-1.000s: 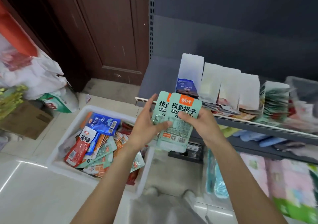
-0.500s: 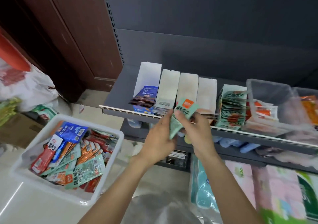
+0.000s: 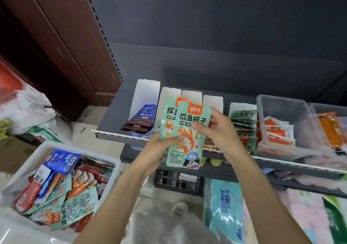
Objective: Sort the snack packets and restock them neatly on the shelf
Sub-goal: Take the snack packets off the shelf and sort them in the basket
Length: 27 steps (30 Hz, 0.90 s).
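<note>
Glossy mint-green film packets, two overlapped, are being held upright just in front of the shelf. The left hand is pinching the lower left edge and the right hand is gripping the right edge. They are looking light, limp and slippery, so edge grips near mid-height are appearing soundest.

A single wide-angle view looks from the person's head, forward and steeply down, close to the hands, which sit at frame centre. It faces a dark grey metal shelf against a dark back panel, whose front edge crosses the middle. A white plastic tub of mixed packets lies low left; both forearms rise from the bottom edge. Straight lines bow toward the borders.
</note>
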Tool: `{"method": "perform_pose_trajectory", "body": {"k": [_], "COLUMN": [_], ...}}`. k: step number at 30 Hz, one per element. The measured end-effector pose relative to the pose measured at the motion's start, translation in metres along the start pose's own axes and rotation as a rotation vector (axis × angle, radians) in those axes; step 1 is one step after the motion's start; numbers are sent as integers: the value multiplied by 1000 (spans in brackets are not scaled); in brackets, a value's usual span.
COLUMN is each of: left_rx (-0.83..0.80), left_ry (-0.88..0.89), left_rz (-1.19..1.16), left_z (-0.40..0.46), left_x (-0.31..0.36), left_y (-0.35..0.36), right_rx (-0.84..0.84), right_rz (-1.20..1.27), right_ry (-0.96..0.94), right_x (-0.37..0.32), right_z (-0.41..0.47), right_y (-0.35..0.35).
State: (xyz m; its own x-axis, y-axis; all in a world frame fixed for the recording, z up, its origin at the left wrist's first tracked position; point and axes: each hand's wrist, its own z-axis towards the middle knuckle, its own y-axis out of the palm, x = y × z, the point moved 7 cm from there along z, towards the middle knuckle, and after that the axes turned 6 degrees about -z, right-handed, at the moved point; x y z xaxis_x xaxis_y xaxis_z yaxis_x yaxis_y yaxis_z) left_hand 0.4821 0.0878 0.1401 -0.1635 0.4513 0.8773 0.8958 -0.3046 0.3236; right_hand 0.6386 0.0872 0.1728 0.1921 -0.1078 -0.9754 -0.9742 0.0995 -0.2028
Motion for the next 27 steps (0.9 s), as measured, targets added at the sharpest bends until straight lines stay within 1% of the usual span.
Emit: {"method": "perform_pose_trajectory", "body": {"k": [4,7,11,13,16,19,21,22,24,27], "left_rx": [-14,0,10,24,72,71,48,51,91,206], "left_ry": [111,219,333,371,412,413,418,425,443,445], "left_rz": [243,333,471,547,668,697,668,651,611,496], "left_z": [18,28,37,41,47,53,56,57,60,63], "left_x": [14,30,43,46,50,49,50,51,53,54], "left_y": [7,14,19,21,21,21,24,25,23,8], "right_rx": [60,74,125,154,153,134,156,194,333,581], "right_rz": [2,-45,-148,-201,-319,-422,-378,-332,-187,97], "right_ry": [-14,-54,-63,-46,-27,-36,-21,-8,15,70], "right_x": [3,0,2,5,5,0,-1,0,4,23], "right_z": [6,8,11,12,11,10,6,3,-9,-38], "right_y": [-18,-27,-36,-39,-45,-54,-66,-75,-101,-142]}}
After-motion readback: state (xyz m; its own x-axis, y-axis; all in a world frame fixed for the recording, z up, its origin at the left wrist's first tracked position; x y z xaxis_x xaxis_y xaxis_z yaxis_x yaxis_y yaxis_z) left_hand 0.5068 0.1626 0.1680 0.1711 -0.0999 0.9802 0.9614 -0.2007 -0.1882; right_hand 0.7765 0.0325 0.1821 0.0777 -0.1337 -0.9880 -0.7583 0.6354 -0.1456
